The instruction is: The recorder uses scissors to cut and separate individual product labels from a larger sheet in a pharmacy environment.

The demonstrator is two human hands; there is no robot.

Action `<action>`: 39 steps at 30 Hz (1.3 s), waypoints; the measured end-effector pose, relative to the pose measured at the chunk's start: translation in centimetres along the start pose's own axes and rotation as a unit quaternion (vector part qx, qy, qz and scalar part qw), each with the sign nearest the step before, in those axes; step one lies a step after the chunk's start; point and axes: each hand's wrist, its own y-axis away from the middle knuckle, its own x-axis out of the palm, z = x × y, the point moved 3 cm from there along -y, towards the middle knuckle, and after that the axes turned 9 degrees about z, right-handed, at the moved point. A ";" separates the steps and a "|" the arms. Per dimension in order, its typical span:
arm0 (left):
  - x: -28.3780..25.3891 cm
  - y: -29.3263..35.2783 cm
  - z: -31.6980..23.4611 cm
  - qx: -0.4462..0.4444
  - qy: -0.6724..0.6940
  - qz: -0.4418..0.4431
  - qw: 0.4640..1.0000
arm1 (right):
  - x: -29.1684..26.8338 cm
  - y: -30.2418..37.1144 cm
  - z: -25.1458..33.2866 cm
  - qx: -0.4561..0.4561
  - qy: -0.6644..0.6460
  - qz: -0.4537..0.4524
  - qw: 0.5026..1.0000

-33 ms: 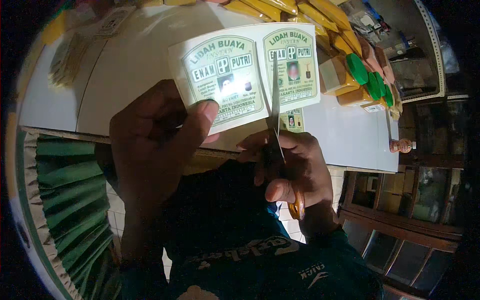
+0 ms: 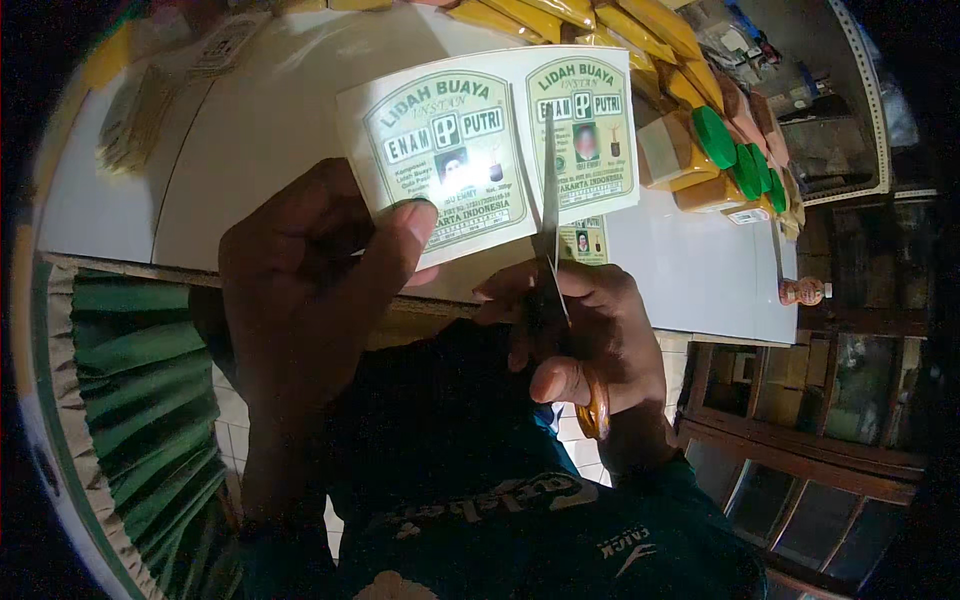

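Observation:
My left hand [image 2: 320, 260] pinches a sheet of printed labels [image 2: 450, 225] by its lower left part, thumb on the front. Two pale green, arch-topped labels show side by side on it, with a cut running up between them from the lower edge. In my right hand [image 2: 600, 330] is a pair of scissors [image 2: 550, 235], my thumb through its orange handle loop. One blade lies over the front of the right-hand label, and the blades are parted at the cut. Another green label [image 2: 583, 240] lies on the table behind the scissors, partly hidden.
On the white table [image 2: 690, 285], several yellow packets [image 2: 540, 15] and jars with green lids [image 2: 714, 137] stand at the far right. A small bottle [image 2: 805, 291] is by the right edge. Pale strips [image 2: 135, 120] lie far left. Green pleated cloth [image 2: 140, 380] hangs at left; a wooden cabinet [image 2: 800, 440] stands right.

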 end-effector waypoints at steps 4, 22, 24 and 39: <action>0.0 -0.1 -0.2 0.002 -0.005 0.013 1.000 | -0.2 0.0 -0.3 -0.018 0.017 0.011 1.000; -0.1 -0.2 0.1 -0.011 -0.015 0.007 1.000 | 0.0 0.0 -0.3 0.017 0.001 0.019 1.000; -0.1 -0.3 0.1 -0.012 -0.008 0.009 1.000 | 0.0 0.1 -0.3 0.019 -0.008 0.007 1.000; -0.7 -0.8 0.8 -0.031 -0.003 0.021 0.999 | 0.0 0.0 -0.6 -0.005 0.109 0.012 0.994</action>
